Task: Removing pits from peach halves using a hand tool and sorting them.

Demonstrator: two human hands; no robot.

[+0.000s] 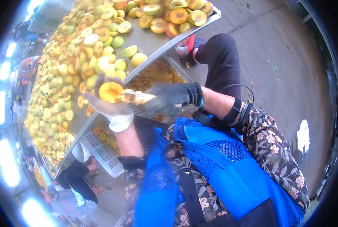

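My left hand (110,105), in a pale, soiled glove, holds a halved yellow fruit (111,92) that looks like a peach, its hollowed cut face turned up. My right hand (166,98), in a dark knit glove, is blurred. It grips a pale, slim tool (142,98) whose tip reaches the edge of the fruit half; its exact kind cannot be made out. Both hands are over the near edge of a metal table (142,68). Heaped across that table are many fruit halves (81,56), cut faces and green-yellow skins showing.
Below the table edge, a white perforated crate (103,154) holds fruit pieces, and more scraps (157,75) lie under the tabletop. A white bucket (81,151) stands nearby. Another person's dark-clad leg (75,176) is at lower left. Concrete floor (274,71) extends to the right.
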